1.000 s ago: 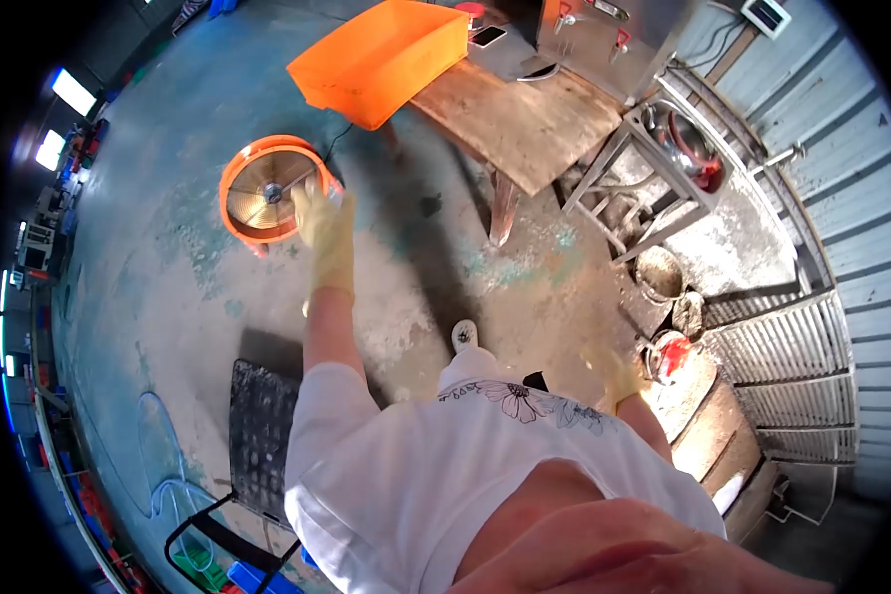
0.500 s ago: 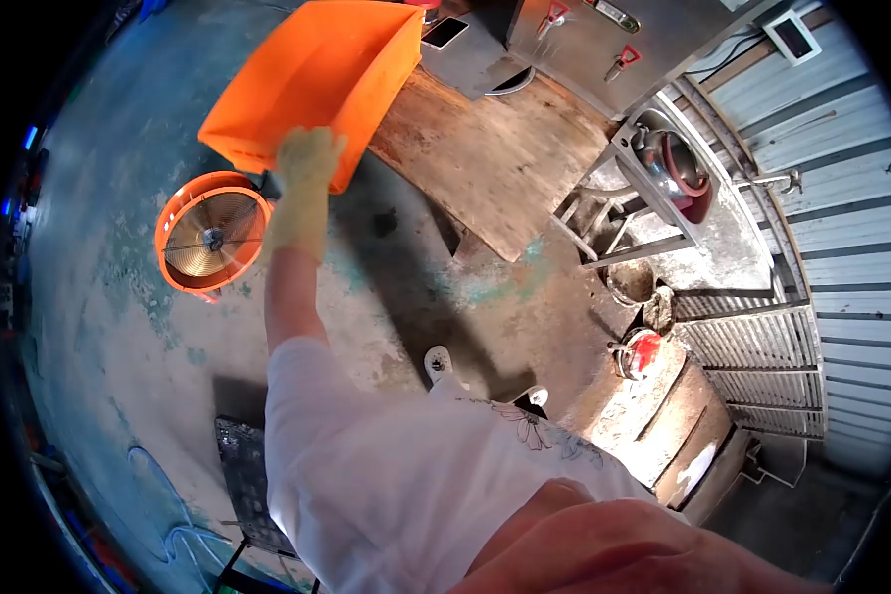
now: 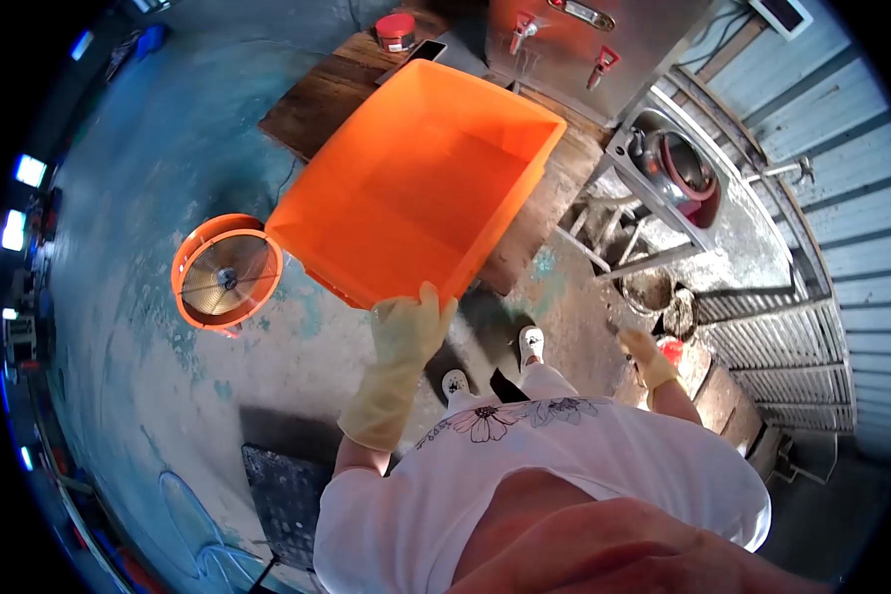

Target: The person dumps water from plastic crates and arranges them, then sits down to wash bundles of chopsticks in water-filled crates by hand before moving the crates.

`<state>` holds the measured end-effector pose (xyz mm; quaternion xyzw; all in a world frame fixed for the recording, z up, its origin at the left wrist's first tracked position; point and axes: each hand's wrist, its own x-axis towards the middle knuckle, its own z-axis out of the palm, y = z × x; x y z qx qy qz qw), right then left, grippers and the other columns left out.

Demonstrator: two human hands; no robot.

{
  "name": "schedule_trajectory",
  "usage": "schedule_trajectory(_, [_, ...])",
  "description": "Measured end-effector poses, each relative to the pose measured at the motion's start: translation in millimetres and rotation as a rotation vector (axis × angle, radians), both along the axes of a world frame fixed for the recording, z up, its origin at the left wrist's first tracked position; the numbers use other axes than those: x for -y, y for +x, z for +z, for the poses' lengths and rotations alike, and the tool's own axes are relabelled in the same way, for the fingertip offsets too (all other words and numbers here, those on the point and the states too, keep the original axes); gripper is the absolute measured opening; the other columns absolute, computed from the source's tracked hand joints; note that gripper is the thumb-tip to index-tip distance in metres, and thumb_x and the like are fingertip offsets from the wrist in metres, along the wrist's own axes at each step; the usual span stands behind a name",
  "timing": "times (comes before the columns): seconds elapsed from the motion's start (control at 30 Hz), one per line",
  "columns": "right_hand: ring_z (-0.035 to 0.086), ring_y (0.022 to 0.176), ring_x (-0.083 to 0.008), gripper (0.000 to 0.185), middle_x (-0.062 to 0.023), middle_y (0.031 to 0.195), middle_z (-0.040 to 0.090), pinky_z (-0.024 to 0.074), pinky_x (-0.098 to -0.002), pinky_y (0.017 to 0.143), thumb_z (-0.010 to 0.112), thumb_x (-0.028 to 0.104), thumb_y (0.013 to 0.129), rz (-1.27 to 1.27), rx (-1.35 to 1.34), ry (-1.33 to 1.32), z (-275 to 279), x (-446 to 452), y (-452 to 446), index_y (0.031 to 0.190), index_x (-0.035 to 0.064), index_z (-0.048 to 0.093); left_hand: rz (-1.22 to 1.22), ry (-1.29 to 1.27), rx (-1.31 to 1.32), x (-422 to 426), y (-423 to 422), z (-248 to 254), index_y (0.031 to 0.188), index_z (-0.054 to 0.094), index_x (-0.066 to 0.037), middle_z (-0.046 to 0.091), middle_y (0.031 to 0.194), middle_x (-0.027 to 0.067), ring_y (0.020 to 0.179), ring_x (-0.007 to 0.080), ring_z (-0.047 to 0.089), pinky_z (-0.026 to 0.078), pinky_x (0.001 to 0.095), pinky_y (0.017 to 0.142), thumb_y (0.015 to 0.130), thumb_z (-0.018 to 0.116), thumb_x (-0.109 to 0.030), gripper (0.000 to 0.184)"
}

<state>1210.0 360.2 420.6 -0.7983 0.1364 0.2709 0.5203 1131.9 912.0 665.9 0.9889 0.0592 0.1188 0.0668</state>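
Observation:
My left hand [image 3: 413, 325], in a pale yellow rubber glove, is closed on the near edge of a large orange plastic bin [image 3: 421, 168]. The bin is tilted so its bare inside faces me, and it hangs over the wooden table. On the right, my right hand [image 3: 646, 358], gloved alike, is held out over the floor, apart from the bin. Its fingers look loosely spread with nothing visible in them. Behind that hand shows part of a red-topped container [image 3: 670, 349].
An orange round fan [image 3: 227, 277] stands on the floor at left. The wooden table [image 3: 312, 104] carries a red tub [image 3: 395, 32] and a phone [image 3: 427, 50]. A steel dispenser [image 3: 604, 40] with red-handled taps stands behind. A metal pot [image 3: 675, 163] sits on a rack at right.
The orange bin has come closer to me and to the right, with my left hand still on its edge. My right hand has come into view at right.

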Motion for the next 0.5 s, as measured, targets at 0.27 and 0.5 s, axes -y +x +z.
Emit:
schedule_trajectory(0.27, [0.059, 0.112, -0.0182, 0.054, -0.0098, 0.123, 0.066, 0.0429, -0.0326, 0.1, 0.064, 0.041, 0.097, 0.26, 0.25, 0.223, 154, -141, 201, 0.132, -0.0004, 0.06, 0.005, -0.135, -0.003, 99, 5, 27, 0.091, 0.067, -0.006, 0.06, 0.057, 0.0059, 0.054, 0.0259, 0.063, 0.049, 0.0386, 0.055, 0.079, 0.074, -0.031, 0.029])
schedule_trajectory(0.5, [0.056, 0.119, -0.0221, 0.057, -0.011, 0.129, 0.06, 0.0418, -0.0358, 0.103, 0.067, 0.035, 0.096, -0.006, 0.362, 0.644, 187, -206, 273, 0.137, -0.001, 0.051, -0.07, -0.094, 0.034, 132, 19, -2, 0.097, 0.065, -0.003, 0.068, 0.08, 0.0076, 0.068, 0.0251, 0.067, 0.052, 0.0386, 0.059, 0.074, 0.076, -0.022, 0.032])
